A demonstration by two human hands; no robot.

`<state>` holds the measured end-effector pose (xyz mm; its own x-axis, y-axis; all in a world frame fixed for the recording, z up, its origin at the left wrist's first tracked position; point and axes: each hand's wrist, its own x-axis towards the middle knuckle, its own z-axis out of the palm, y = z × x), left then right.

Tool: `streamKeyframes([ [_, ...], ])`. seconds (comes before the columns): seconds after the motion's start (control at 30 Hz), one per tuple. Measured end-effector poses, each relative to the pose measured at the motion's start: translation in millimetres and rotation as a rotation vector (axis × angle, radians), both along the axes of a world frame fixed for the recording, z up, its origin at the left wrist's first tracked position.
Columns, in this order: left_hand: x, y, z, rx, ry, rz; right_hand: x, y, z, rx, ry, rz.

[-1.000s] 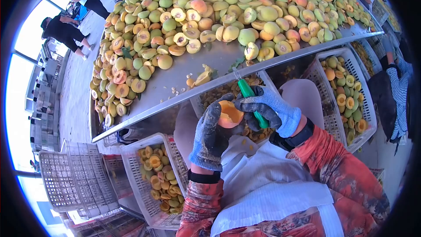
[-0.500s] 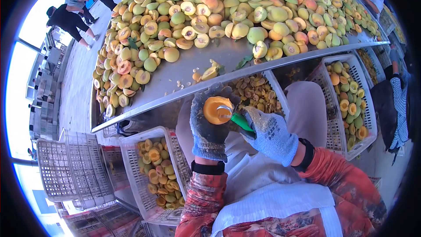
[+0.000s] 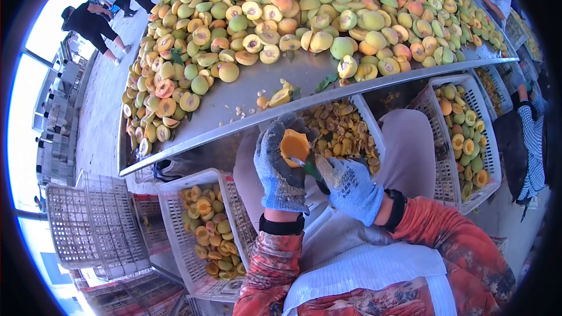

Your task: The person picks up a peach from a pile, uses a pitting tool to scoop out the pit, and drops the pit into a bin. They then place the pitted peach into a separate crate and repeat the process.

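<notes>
My left hand (image 3: 280,172), in a grey-blue coated glove, cups a halved apricot (image 3: 294,146) with its hollow orange inside facing up. In my gloved right hand (image 3: 355,187) is a pitting tool (image 3: 312,169) with a green handle. Its metal end touches or lies just over the lower edge of the fruit; its exact shape is blurred. Beyond both hands, a large heap of apricots (image 3: 257,9), many cut in half, covers much of the metal table (image 3: 234,100).
Under the table edge, a crate (image 3: 370,118) holds scraps and pits. Crates of apricot halves stand at left (image 3: 170,228) and right (image 3: 493,146). Empty crates (image 3: 93,216) are stacked at far left. People (image 3: 93,26) stand beyond the table; a co-worker's arm (image 3: 523,93) shows at right.
My right hand has drawn the tool down and slightly toward me, from inside the apricot half to its lower edge. My left hand has tilted the fruit a little.
</notes>
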<state>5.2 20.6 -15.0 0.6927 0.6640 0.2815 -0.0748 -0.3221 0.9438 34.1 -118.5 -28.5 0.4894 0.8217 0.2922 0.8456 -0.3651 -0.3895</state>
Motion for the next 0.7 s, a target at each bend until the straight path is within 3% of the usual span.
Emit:
streamKeyframes([
  [0.03,0.9,-0.1,0.6,-0.001,0.000,0.000,-0.3,-0.3,-0.8,0.013,0.039,0.015],
  [0.1,3.6,-0.6,5.9,-1.165,-0.292,-0.071,1.0,0.0,1.3,0.072,0.169,0.028],
  [0.13,3.3,-0.1,5.2,-1.166,-0.291,-0.072,2.5,0.3,2.0,0.131,0.300,0.042],
  [0.23,0.7,0.9,3.8,-1.180,-0.258,-0.166,13.7,-3.0,0.3,0.001,0.396,0.098],
  [0.43,2.7,-7.1,1.9,-1.166,-0.207,-0.249,44.4,-8.9,7.4,-0.002,0.563,0.331],
  [0.47,1.0,-10.2,1.7,-0.904,-0.177,-0.274,49.2,-10.1,7.5,-0.002,0.564,0.329],
  [0.5,1.1,-12.1,3.7,-0.641,-0.148,-0.296,54.4,-11.7,7.5,0.028,0.731,0.365],
  [0.53,2.7,-12.5,8.2,-0.640,-0.148,-0.298,57.7,-12.5,7.7,0.060,0.897,0.400],
  [0.57,5.8,-12.7,16.8,-0.705,-0.114,-0.307,59.8,-12.6,10.2,0.058,0.894,0.401],
  [0.63,14.7,-8.5,21.1,-0.770,-0.080,-0.317,62.4,-13.8,19.5,0.086,1.360,0.310],
  [0.7,26.8,1.6,14.7,-1.350,-0.170,-0.207,70.0,-20.7,31.8,0.096,1.421,0.311],
])
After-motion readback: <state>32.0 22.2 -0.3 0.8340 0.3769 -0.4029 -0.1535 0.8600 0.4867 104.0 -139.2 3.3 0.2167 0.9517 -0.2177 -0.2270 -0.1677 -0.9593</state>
